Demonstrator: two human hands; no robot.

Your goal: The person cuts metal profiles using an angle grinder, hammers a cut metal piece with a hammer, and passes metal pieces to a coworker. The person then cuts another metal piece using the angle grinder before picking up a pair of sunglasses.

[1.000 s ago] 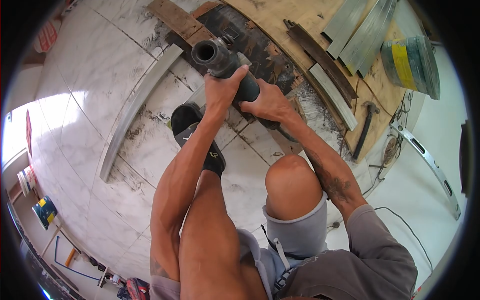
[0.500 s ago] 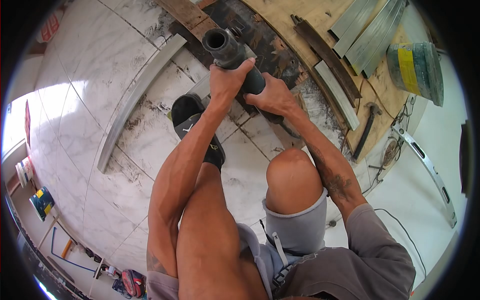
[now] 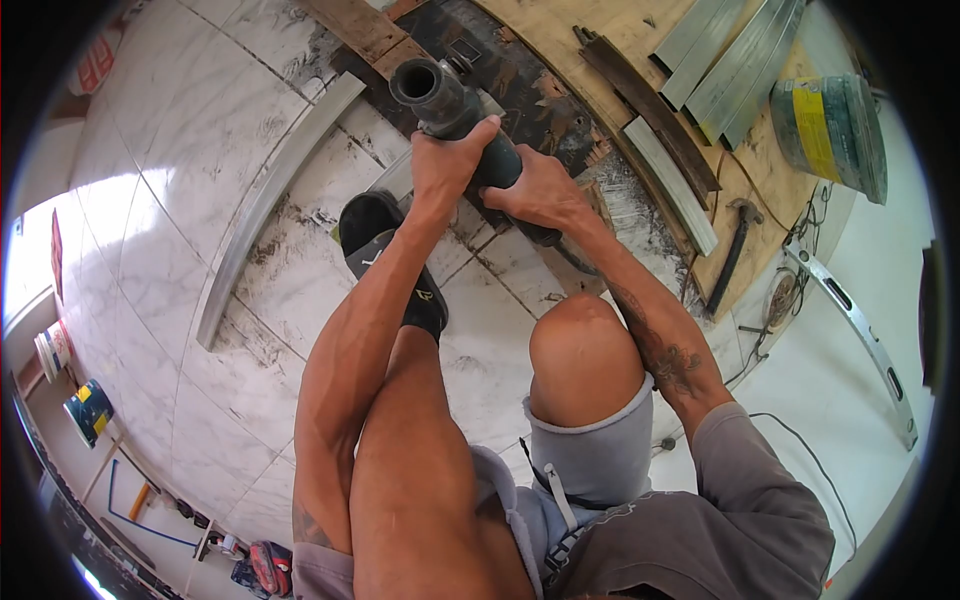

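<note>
A dark power tool with a round, open port at its far end is held in both hands over the tiled floor. My left hand wraps round its body near the port, thumb on top. Closer to me, my right hand grips the rear part of the tool. Beneath the tool lie a dark, worn board and a brown wood plank. The tool's working end is hidden. A pale metal bar shows beside my sandalled foot.
A long metal profile lies on the left tiles. On the plywood at right are metal profiles, dark bars and a hammer. Farther right are a green bucket, loose cables and a spirit level.
Against half a second ago, the tool and both hands sit slightly further left in view. The surroundings have shifted a little too. Both hands have kept their grip.
</note>
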